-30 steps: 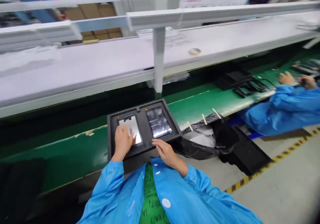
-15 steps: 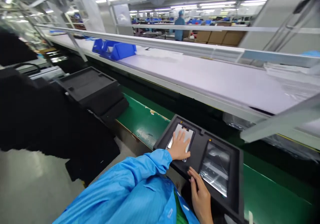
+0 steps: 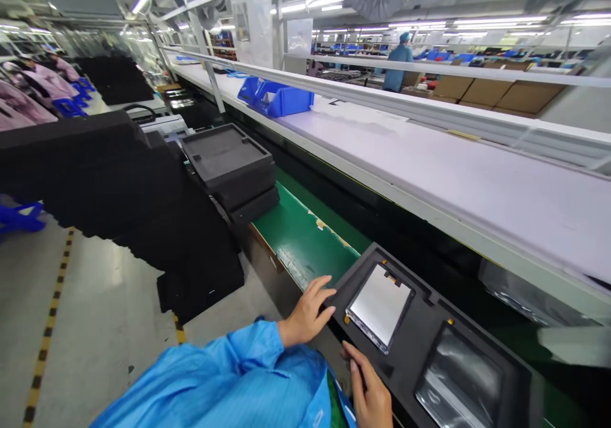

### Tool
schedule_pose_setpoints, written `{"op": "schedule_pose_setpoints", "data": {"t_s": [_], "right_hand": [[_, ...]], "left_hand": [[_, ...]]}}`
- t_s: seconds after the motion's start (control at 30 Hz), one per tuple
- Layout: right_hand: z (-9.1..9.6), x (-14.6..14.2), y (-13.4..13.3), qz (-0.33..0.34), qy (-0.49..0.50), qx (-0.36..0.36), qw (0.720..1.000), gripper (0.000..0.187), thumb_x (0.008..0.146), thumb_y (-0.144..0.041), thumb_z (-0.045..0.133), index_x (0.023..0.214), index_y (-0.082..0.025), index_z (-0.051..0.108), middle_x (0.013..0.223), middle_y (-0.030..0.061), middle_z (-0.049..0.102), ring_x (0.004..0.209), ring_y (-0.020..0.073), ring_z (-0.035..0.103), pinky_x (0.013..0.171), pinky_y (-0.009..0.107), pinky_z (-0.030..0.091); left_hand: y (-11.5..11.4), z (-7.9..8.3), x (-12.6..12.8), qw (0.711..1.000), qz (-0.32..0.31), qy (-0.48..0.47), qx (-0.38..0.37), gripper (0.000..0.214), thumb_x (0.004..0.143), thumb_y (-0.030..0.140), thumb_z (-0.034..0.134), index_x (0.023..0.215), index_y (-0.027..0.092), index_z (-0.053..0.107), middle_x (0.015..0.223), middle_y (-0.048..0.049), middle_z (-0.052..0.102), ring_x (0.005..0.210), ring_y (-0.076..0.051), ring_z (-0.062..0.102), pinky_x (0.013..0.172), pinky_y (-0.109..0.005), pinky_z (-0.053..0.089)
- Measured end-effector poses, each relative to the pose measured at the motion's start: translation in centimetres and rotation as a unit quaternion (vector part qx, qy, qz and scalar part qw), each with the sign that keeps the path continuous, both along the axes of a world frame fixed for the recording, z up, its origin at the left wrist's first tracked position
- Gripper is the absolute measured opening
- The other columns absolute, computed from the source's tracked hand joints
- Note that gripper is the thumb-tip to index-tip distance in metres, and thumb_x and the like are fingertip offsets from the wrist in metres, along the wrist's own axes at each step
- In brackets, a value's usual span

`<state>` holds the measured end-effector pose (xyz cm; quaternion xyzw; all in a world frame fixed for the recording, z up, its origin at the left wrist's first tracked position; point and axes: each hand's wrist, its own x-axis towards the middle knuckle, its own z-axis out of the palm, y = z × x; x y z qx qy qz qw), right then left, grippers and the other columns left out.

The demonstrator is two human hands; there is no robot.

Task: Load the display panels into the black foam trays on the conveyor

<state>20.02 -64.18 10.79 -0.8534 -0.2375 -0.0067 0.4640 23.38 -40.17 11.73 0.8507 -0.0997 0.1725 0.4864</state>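
The left hand [image 3: 308, 310] is open with its fingers spread, holding nothing, just beside the rim of a black foam tray [image 3: 429, 310] resting on a green conveyor belt [image 3: 300, 243]. The right hand [image 3: 370, 393] sits at the tray's near edge with its fingers curled against it (whether they grip cannot be told). A silver display panel [image 3: 379, 304] lies flat in one recess, a panel in shiny plastic [image 3: 458, 377] fills the next, and a stack of foam trays [image 3: 229, 167] stands farther along the belt.
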Motion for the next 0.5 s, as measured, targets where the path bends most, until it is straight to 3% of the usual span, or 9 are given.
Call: {"op": "schedule_pose_setpoints", "data": {"t_s": [0.1,0.23,0.37,0.5], "right_hand": [[-0.5,0.8,3.1,0.027,0.053,0.013,0.998,0.038,0.102,-0.045,0.051,0.12,-0.022,0.075,0.114,0.0089,0.078,0.101,0.021,0.077,0.091,0.025,0.061],[-1.6,2.3,7.6,0.054,0.123,0.02,0.991,0.043,0.1,-0.053,0.052,0.119,-0.023,0.076,0.116,0.0098,0.077,0.105,0.0234,0.076,0.091,0.025,0.061],[-3.8,3.2,10.7,0.037,0.168,0.0,0.985,0.05,0.099,-0.059,0.049,0.12,-0.023,0.075,0.121,0.011,0.075,0.105,0.0258,0.076,0.094,0.031,0.061],[-6.3,3.1,13.1,0.004,0.184,-0.107,0.977,0.046,0.098,-0.043,0.046,0.129,-0.019,0.071,0.13,0.012,0.071,0.121,0.0271,0.069,0.107,0.039,0.053]], "left_hand": [[4.3,-2.1,-2.5,0.994,0.017,0.107,-0.027,0.03,0.096,0.025,0.053,0.122,0.02,0.066,0.14,-0.0137,0.062,0.132,-0.025,0.056,0.114,-0.045,0.045],[8.7,-4.5,-3.1,0.962,-0.058,0.266,0.03,0.034,0.088,0.026,0.06,0.12,0.018,0.07,0.12,-0.0112,0.071,0.109,-0.024,0.068,0.101,-0.039,0.053],[11.8,-6.1,-0.9,0.922,-0.169,0.331,0.109,0.049,0.086,0.033,0.065,0.133,0.02,0.065,0.137,-0.0137,0.066,0.127,-0.032,0.062,0.11,-0.044,0.047],[15.2,-8.2,1.6,0.892,-0.171,0.398,0.129,0.052,0.082,0.029,0.069,0.133,0.021,0.066,0.144,-0.0106,0.063,0.137,-0.029,0.055,0.117,-0.037,0.039]]}}
